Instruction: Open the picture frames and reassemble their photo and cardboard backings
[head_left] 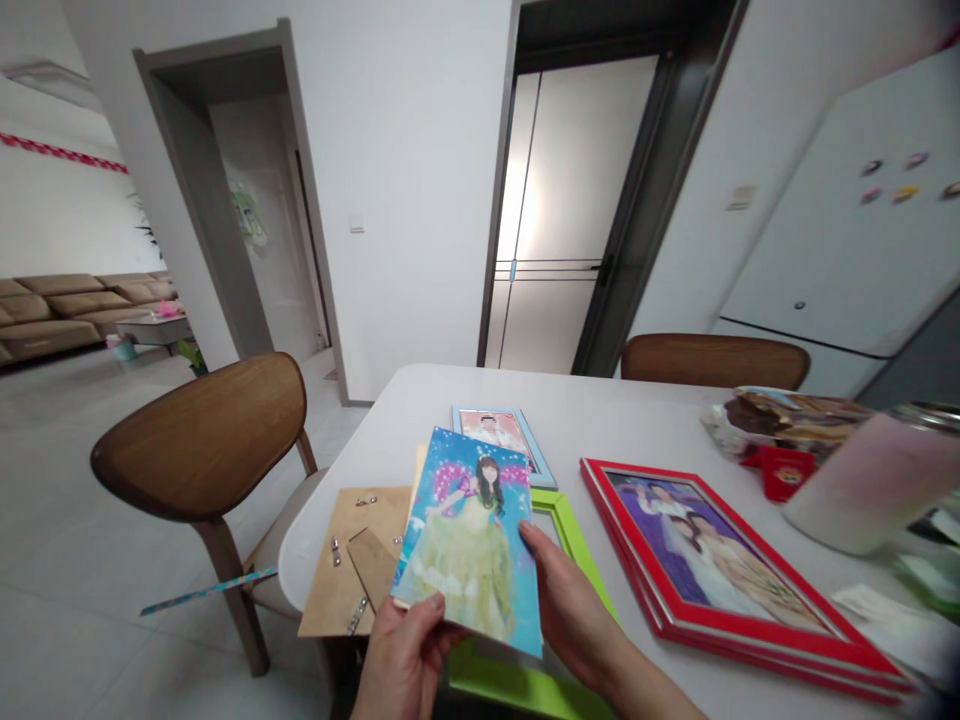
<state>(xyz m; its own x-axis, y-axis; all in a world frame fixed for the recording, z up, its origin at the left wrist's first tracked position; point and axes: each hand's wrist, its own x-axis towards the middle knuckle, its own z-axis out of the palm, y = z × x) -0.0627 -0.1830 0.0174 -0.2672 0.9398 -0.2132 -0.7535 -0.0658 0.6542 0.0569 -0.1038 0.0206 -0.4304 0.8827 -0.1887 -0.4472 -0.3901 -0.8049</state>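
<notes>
A photo print [469, 550] of a figure in a pale green dress on a blue background is held between both my hands. My left hand [401, 650] pinches its lower left corner, thumb on top. My right hand [574, 605] grips its right edge. A cream edge shows behind the print's upper left; what it belongs to is hidden. Below the print lies a lime green picture frame [574, 530], partly covered. To the left rests a brown frame backing board [319, 600] with metal clips and a stand. A light blue framed photo [544, 465] lies just beyond the print.
Red framed photos [652, 605] are stacked at right on the white table [592, 405]. Behind them stand a pinkish jar [862, 490], a red packet [784, 472] and a filled bag [799, 415]. A thin blue strip [210, 590] projects past the left edge, near a wooden chair [210, 430].
</notes>
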